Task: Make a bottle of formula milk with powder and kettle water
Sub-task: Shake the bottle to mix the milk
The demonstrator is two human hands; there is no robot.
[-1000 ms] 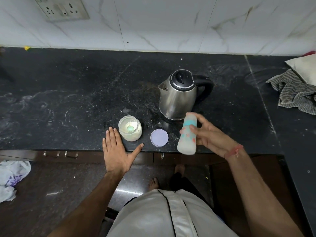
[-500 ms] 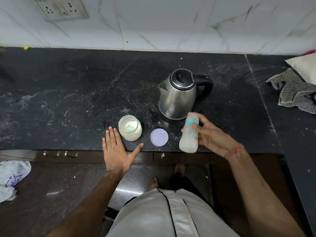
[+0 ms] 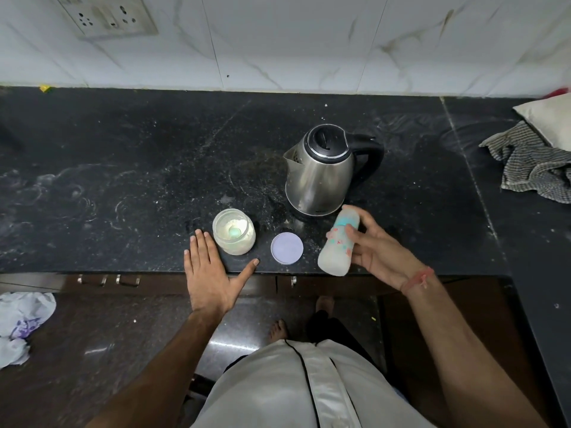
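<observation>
Above the desk (image 3: 123, 180) edge, right hand (image 3: 378, 251) fingers (image 3: 355, 231) curl around the bottle (image 3: 338, 242), long axis tilted, top toward the kettle (image 3: 318, 174); left hand (image 3: 210, 273) fingers spread flat.

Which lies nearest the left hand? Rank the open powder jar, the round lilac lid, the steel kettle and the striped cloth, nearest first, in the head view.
1. Open powder jar, beside the left hand's fingers.
2. Round lilac lid, right of the jar.
3. Steel kettle, farther back and right.
4. Striped cloth, far right.
</observation>
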